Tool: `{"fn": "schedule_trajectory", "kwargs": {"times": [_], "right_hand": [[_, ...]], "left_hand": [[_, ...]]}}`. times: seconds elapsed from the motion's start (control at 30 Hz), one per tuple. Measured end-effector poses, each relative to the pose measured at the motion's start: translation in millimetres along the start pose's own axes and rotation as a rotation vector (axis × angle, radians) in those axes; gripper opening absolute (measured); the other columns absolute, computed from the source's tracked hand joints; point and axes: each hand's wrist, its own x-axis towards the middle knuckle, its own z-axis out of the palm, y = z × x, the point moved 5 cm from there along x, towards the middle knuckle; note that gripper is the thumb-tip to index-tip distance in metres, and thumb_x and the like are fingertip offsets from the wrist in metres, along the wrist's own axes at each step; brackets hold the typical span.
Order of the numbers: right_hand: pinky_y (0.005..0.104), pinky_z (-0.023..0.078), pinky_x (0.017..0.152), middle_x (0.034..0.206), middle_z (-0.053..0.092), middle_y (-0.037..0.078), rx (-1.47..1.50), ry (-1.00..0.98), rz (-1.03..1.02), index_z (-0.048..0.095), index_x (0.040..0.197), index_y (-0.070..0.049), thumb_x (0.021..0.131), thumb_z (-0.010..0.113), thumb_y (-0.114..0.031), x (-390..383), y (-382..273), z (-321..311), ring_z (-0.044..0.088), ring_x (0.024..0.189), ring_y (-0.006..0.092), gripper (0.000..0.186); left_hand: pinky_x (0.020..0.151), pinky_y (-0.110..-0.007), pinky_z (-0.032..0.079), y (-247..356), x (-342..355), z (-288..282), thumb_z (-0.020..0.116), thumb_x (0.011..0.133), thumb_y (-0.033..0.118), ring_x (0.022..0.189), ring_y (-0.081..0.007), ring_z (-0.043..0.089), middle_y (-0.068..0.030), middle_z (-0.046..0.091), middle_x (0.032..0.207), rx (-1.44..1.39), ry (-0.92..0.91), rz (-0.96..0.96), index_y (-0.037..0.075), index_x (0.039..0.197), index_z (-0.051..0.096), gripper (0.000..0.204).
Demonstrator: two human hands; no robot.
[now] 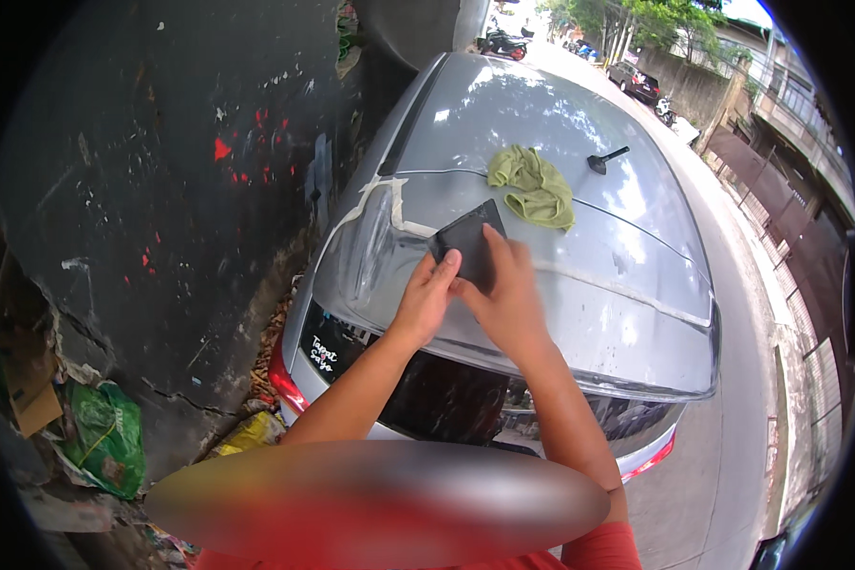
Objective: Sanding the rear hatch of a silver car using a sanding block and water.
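Note:
Above the rear of a silver car's roof [598, 275], both my hands hold a dark grey rectangular sheet that looks like sandpaper [467, 242]. My left hand [426, 296] is closed on its lower left edge, thumb on top. My right hand [508, 290] grips its right side, with fingertips on its face. Pale masking tape [399, 211] borders a dull grey patch [375, 256] on the car's left rear corner, left of my hands. Beyond the sheet, a crumpled olive-green cloth [537, 190] lies on the roof.
A short black antenna [606, 160] stands up from the roof right of the cloth. Close along the car's left rises a dark, paint-spotted wall [180, 171]. Rubbish with a green plastic bag [104, 437] lies at lower left. A road [731, 380] runs along the right, with parked vehicles farther off.

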Motion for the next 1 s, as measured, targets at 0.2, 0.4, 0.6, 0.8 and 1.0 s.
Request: {"fn": "schedule_trajectory", "kwargs": {"times": [0.2, 0.4, 0.6, 0.8, 1.0], "right_hand": [[0.0424, 0.049, 0.099, 0.132, 0.057, 0.023, -0.074, 0.196, -0.218, 0.052, 0.143, 0.002, 0.090, 0.077, -0.025, 36.0, 7.3, -15.0, 0.058, 0.117, 0.0368, 0.065], [0.0426, 0.046, 0.108, 0.131, 0.062, 0.023, 0.270, -0.295, -0.032, 0.052, 0.142, 0.002, 0.091, 0.066, -0.011, 47.7, -10.8, 22.7, 0.060, 0.122, 0.0386, 0.054], [0.0502, 0.044, 0.108, 0.147, 0.050, 0.022, -0.498, -0.147, -0.664, 0.046, 0.145, 0.005, 0.081, 0.077, -0.012, 39.9, -50.0, 68.7, 0.051, 0.133, 0.0413, 0.073], [0.0467, 0.050, 0.100, 0.135, 0.061, 0.021, -0.240, -0.446, -0.284, 0.053, 0.142, 0.003, 0.093, 0.072, -0.023, 95.2, -18.7, 82.5, 0.059, 0.123, 0.0415, 0.059], [0.0468, 0.052, 0.098, 0.133, 0.065, 0.016, -0.311, -0.501, -0.463, 0.067, 0.131, -0.009, 0.095, 0.070, -0.027, 126.3, -23.6, 131.6, 0.062, 0.122, 0.0382, 0.040]], "left_hand": [[0.093, -0.032, 0.051, 18.2, -3.9, -6.2, 0.055, 0.108, 0.019, 0.107, -0.0119, 0.064, -0.0030, 0.068, 0.120, -0.027, 0.082, -0.004, 0.007, 0.126, 0.061, 0.022], [0.095, -0.040, 0.049, 28.3, 3.0, -36.7, 0.060, 0.105, 0.029, 0.108, -0.0249, 0.063, -0.0098, 0.066, 0.115, 0.403, 0.181, 0.064, 0.001, 0.111, 0.068, 0.030], [0.102, -0.051, 0.038, 29.2, -3.3, -68.6, 0.049, 0.107, 0.039, 0.113, -0.0430, 0.051, -0.0201, 0.063, 0.116, 1.049, 0.125, 0.122, -0.001, 0.100, 0.072, 0.047], [0.114, -0.051, 0.036, 74.4, -26.0, -87.1, 0.060, 0.099, 0.040, 0.130, -0.0412, 0.048, -0.0212, 0.057, 0.140, 1.519, 0.415, 0.457, -0.003, 0.134, 0.062, 0.055], [0.127, -0.050, 0.022, 49.9, -15.3, -127.6, 0.060, 0.099, 0.043, 0.155, -0.0388, 0.028, -0.0278, 0.033, 0.163, 1.602, 0.357, 0.114, -0.008, 0.154, 0.037, 0.078]]}}
